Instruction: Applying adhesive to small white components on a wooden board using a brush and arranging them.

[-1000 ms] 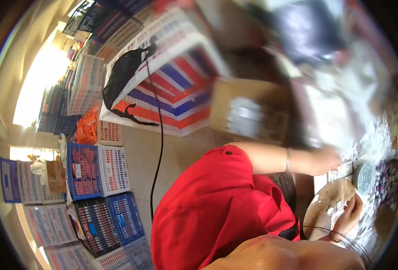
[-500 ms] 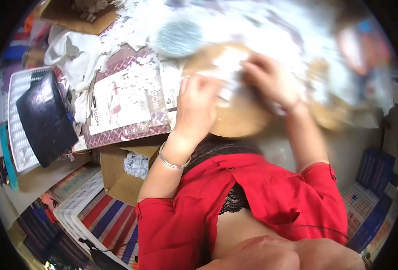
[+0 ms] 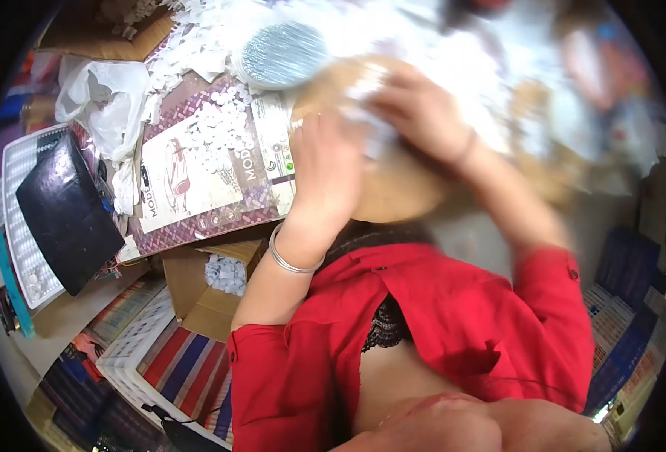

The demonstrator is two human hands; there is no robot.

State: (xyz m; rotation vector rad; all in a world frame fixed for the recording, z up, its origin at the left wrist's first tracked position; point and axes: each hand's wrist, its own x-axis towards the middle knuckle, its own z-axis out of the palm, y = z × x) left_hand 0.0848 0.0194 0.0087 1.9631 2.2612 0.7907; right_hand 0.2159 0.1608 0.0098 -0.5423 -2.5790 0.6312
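A round tan board lies in front of me, with small white pieces on it. Over its left part is my left hand, its fingers bent together; what they hold, if anything, is hidden. My right hand is over the board's upper right part, fingers curled close to the white pieces; blur hides what lies between them. Just beyond the board stands a round tub full of thin, shiny, silvery pieces.
White scraps and small white discs cover the printed cardboard at left. A white plastic bag, a white tray with a black curved piece, and a lower carton are also there.
The view has shifted, and the tabletop things sit a little further left and up. My right hand has moved up and left, closer to the board's far edge. My left hand stays over the board.
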